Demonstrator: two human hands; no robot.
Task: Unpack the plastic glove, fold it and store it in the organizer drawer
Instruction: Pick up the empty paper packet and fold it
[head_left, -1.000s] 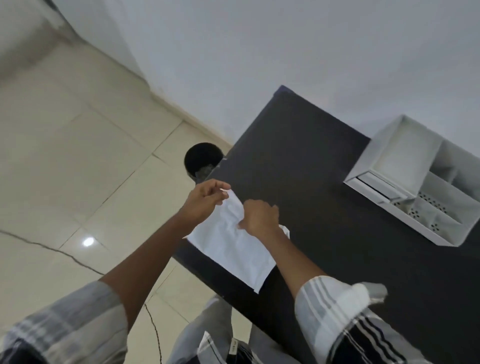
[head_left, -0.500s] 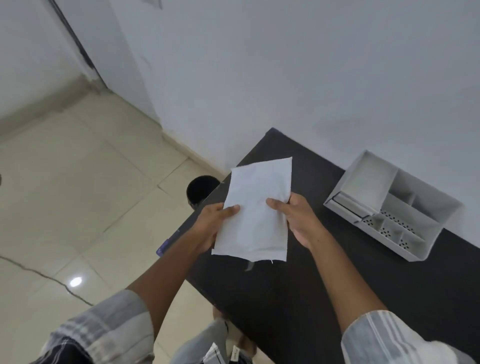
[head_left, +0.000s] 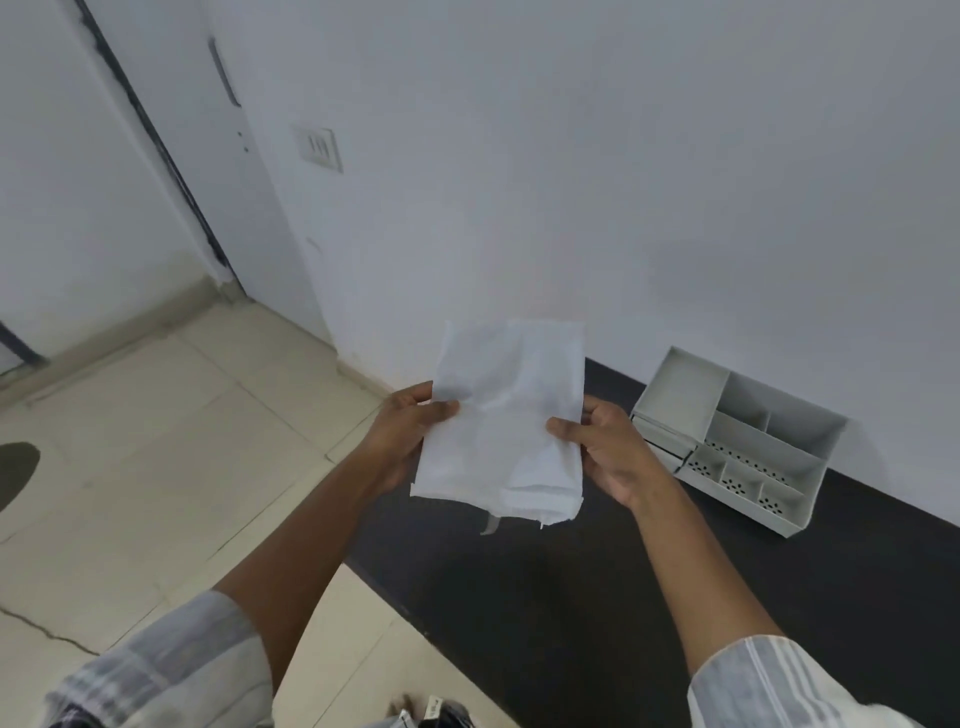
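A flat white packet (head_left: 506, 415) is held upright in the air over the left end of the black table (head_left: 597, 597). My left hand (head_left: 410, 436) grips its left edge with the thumb on the front. My right hand (head_left: 608, 447) grips its right edge the same way. A small clear strip hangs from the packet's lower edge. The pale grey organizer (head_left: 737, 441) stands on the table against the wall, to the right of my right hand, with open compartments on top and a drawer front on its left side.
The white wall (head_left: 623, 182) runs behind the table. Beige floor tiles (head_left: 156, 467) lie to the left of the table's edge. A light switch (head_left: 318, 148) is on the wall beside a door frame.
The packet has been lifted off the table and raised upright between both hands. The head view has tilted up, so the wall and door now show.
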